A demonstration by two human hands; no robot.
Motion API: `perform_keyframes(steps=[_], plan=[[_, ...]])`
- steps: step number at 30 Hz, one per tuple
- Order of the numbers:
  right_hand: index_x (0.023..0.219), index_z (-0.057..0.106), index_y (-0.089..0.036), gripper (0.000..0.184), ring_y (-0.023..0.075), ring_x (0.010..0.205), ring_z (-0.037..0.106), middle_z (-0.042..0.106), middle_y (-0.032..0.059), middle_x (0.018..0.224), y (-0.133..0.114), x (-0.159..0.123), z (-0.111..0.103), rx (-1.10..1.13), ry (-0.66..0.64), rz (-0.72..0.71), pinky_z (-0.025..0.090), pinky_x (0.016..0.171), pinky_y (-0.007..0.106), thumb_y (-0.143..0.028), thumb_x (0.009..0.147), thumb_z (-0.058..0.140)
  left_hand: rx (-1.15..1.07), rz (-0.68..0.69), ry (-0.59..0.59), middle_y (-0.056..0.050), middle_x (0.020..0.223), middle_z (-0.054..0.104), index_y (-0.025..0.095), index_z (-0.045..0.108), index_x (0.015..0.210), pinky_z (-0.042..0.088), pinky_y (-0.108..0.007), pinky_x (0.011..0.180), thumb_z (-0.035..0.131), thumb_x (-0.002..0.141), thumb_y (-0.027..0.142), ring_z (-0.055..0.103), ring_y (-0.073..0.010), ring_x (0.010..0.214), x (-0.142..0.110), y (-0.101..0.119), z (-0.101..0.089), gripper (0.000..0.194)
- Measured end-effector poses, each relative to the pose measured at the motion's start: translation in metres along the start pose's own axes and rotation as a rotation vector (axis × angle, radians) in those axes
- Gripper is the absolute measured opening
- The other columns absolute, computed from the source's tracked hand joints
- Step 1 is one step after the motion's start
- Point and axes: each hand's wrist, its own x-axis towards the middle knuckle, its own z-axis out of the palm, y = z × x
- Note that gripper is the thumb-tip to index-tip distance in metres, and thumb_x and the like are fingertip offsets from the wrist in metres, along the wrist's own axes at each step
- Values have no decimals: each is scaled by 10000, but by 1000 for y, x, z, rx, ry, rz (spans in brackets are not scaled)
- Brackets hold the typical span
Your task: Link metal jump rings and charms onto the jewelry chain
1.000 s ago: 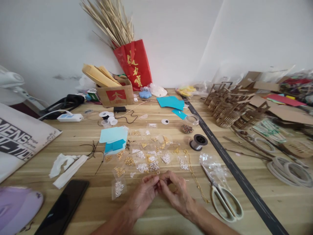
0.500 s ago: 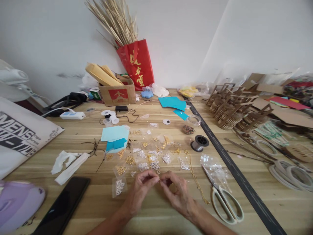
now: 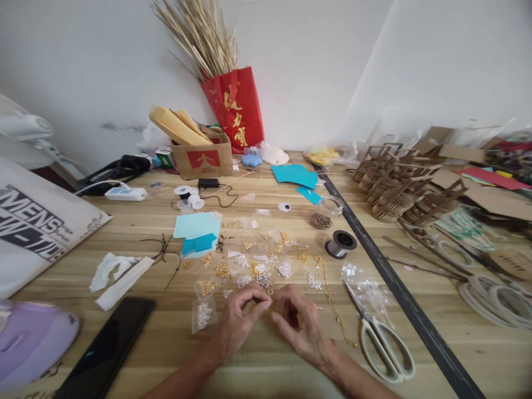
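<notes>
Probably the small gold ring is light, stiff, slippery: grip its rim. The left hand pinches, contents unclear; the right hand has fingers spread.

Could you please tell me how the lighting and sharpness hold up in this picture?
In the head view, light is soft and even, with glints on the clear plastic bag; the purple item at lower left looks stretched and soft; detail between the left hand and right hand is too fine to make out.
</notes>
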Motion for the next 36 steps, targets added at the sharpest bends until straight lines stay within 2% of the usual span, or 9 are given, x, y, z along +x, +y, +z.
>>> perform_keyframes(steps=[5, 12, 18, 22, 25, 31, 36], plan=[[867, 599, -185, 162, 106, 513, 418, 493, -29, 630, -1, 2, -2, 101, 7, 115, 325, 457, 222, -326, 922, 541, 33, 38, 10, -44, 641, 630, 176, 738, 616, 394, -263, 673, 769, 706, 199, 535, -185, 654, 0, 1, 0, 98], [857, 628, -180, 280, 111, 492, 369, 460, -36, 583, -4, 9, -10, 190, 76, 222, 284, 446, 230, -433, 922, 524, 76, 40, 11, -36, 669, 616, 173, 725, 649, 390, -253, 660, 721, 752, 201, 508, -171, 647, 0, -1, -3, 107], [866, 638, -171, 288, 107, 508, 364, 482, -21, 616, -4, 12, -16, 278, 22, 258, 264, 454, 230, -438, 916, 543, 141, 49, -7, -35, 704, 621, 177, 706, 691, 395, -253, 667, 680, 794, 211, 535, -179, 691, -1, -7, -5, 111], [869, 614, -181, 260, 101, 511, 396, 520, -16, 637, 5, 9, -20, 382, 98, 319, 291, 458, 217, -424, 931, 542, 168, 43, -5, -38, 711, 629, 172, 683, 695, 402, -252, 663, 664, 806, 221, 540, -175, 690, -2, -6, -6, 123], [895, 615, -186, 228, 98, 508, 405, 510, -24, 626, 8, 9, -22, 401, 149, 305, 307, 455, 209, -408, 923, 568, 189, 53, -10, -40, 720, 634, 167, 669, 696, 412, -251, 670, 654, 814, 226, 549, -172, 698, -2, -6, -6, 132], [916, 666, -175, 206, 109, 560, 441, 551, 4, 691, -1, 11, -18, 301, 14, 242, 334, 482, 218, -374, 887, 623, 192, 160, -41, -23, 713, 623, 165, 660, 723, 425, -245, 645, 627, 831, 235, 551, -154, 680, 1, -14, -6, 133], [888, 655, -173, 189, 101, 516, 459, 558, -16, 618, 1, 5, -5, 377, -47, 287, 337, 468, 211, -360, 864, 648, 257, 288, -23, -12, 678, 625, 161, 654, 695, 436, -238, 631, 629, 827, 187, 555, -140, 645, 2, -21, -5, 136]])
